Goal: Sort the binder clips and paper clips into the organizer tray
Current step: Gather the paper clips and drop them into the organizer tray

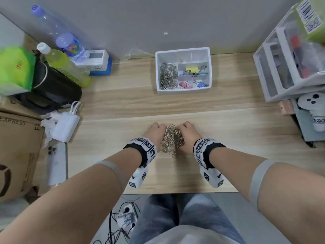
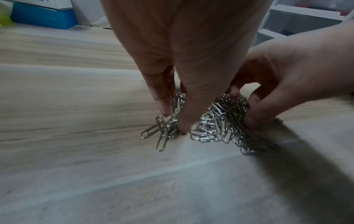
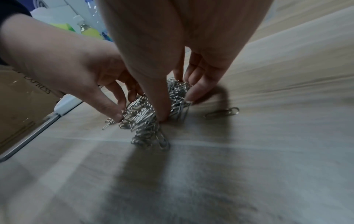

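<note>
The left hand (image 1: 154, 132) and the right hand (image 1: 187, 132) close in from either side on a loose heap of silver wire paper clips (image 1: 172, 140) near the front edge of the pale wood-grain table (image 1: 123, 106), fingers curled down, tips pinching into the pile. One stray clip (image 3: 222, 113) lies just beside it. Toward the back edge, the white plastic organizer tray (image 1: 210, 67) already holds paper clips in its left compartment and coloured binder clips (image 1: 190, 72) in its right ones, so this heap looks like what remains.
</note>
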The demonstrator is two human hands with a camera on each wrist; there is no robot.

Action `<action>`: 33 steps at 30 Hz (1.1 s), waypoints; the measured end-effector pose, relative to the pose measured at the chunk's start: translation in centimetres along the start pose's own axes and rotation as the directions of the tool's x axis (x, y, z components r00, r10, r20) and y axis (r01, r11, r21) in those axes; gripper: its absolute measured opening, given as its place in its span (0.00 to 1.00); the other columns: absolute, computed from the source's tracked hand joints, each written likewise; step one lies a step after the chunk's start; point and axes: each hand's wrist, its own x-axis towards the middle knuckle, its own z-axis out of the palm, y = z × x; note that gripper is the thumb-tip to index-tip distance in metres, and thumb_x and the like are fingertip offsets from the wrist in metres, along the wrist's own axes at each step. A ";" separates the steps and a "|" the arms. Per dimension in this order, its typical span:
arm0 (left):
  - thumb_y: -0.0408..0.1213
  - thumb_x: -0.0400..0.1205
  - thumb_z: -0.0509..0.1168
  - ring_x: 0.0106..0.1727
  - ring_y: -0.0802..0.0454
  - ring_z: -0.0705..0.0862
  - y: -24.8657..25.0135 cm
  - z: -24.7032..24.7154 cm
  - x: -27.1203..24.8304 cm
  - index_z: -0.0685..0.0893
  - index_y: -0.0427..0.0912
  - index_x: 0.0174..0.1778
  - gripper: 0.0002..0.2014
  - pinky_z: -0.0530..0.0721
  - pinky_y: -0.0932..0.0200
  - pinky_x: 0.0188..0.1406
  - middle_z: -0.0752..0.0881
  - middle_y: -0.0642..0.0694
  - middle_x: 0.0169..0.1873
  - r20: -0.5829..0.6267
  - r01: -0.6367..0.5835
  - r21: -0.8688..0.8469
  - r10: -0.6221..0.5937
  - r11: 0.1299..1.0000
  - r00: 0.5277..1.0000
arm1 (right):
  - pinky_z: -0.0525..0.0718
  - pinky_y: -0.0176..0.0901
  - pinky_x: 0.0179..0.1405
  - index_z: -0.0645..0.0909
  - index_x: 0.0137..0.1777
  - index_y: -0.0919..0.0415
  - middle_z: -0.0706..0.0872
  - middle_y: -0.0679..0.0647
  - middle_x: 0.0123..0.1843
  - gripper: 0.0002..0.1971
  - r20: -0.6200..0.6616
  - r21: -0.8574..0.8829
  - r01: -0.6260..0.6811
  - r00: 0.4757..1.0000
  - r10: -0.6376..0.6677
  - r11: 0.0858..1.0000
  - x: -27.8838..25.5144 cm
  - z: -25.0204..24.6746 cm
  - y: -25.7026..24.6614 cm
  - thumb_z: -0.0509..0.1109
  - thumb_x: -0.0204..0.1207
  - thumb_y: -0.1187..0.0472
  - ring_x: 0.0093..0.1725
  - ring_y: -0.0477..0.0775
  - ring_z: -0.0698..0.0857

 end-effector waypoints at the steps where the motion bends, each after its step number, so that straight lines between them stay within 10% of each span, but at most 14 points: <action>1: 0.28 0.67 0.79 0.57 0.42 0.79 -0.2 -0.3 0.0 0.70 0.39 0.65 0.33 0.84 0.50 0.56 0.73 0.40 0.58 0.003 -0.002 -0.021 0.002 1.000 1.000 | 0.72 0.49 0.72 0.72 0.75 0.56 0.71 0.57 0.67 0.41 -0.007 -0.012 0.005 1.000 -0.005 1.000 0.0 -0.2 0.0 0.83 0.60 0.59 0.69 0.60 0.70; 8: 0.28 0.65 0.82 0.46 0.44 0.78 -2.6 -2.8 -1.4 0.68 0.37 0.64 0.37 0.82 0.54 0.45 0.75 0.38 0.56 0.090 0.180 0.031 -0.182 0.983 0.979 | 0.82 0.49 0.56 0.65 0.65 0.50 0.65 0.53 0.60 0.47 0.002 -0.201 -0.030 1.000 0.031 0.979 -1.5 -2.0 1.0 0.80 0.45 0.38 0.59 0.55 0.68; 15: 0.21 0.76 0.70 0.32 0.49 0.78 -1.9 -1.1 -0.9 0.67 0.31 0.64 0.25 0.75 0.56 0.27 0.79 0.44 0.36 0.110 0.108 0.009 -0.109 0.994 0.988 | 0.78 0.51 0.67 0.63 0.76 0.57 0.67 0.56 0.66 0.53 0.047 -0.156 0.045 0.998 -0.038 0.987 -0.8 -0.1 -0.6 0.84 0.49 0.50 0.64 0.58 0.69; 20: 0.24 0.72 0.73 0.42 0.42 0.83 -1.2 -1.4 0.3 0.69 0.35 0.62 0.26 0.80 0.53 0.36 0.82 0.40 0.43 0.094 0.001 -0.053 0.004 0.999 0.996 | 0.72 0.51 0.73 0.65 0.79 0.58 0.68 0.58 0.68 0.48 0.022 -0.009 0.046 0.999 -0.045 0.999 0.2 0.7 -1.7 0.83 0.58 0.59 0.68 0.61 0.69; 28: 0.35 0.63 0.81 0.48 0.44 0.81 -3.6 -1.7 -0.3 0.69 0.40 0.59 0.34 0.83 0.53 0.44 0.74 0.42 0.54 -0.026 0.067 0.010 -0.067 0.998 0.997 | 0.81 0.51 0.62 0.64 0.72 0.54 0.66 0.54 0.63 0.53 -0.010 -0.132 -0.072 0.997 0.071 0.989 -0.2 -1.9 0.3 0.84 0.45 0.45 0.65 0.56 0.68; 33: 0.33 0.66 0.79 0.59 0.41 0.77 -4.7 -1.8 -0.2 0.71 0.34 0.62 0.32 0.79 0.54 0.54 0.71 0.37 0.62 -0.049 0.109 0.130 -0.104 0.985 0.993 | 0.79 0.51 0.65 0.64 0.75 0.55 0.67 0.55 0.67 0.44 0.015 -0.095 -0.115 0.993 0.117 0.989 -0.2 -2.4 1.0 0.81 0.59 0.52 0.67 0.58 0.70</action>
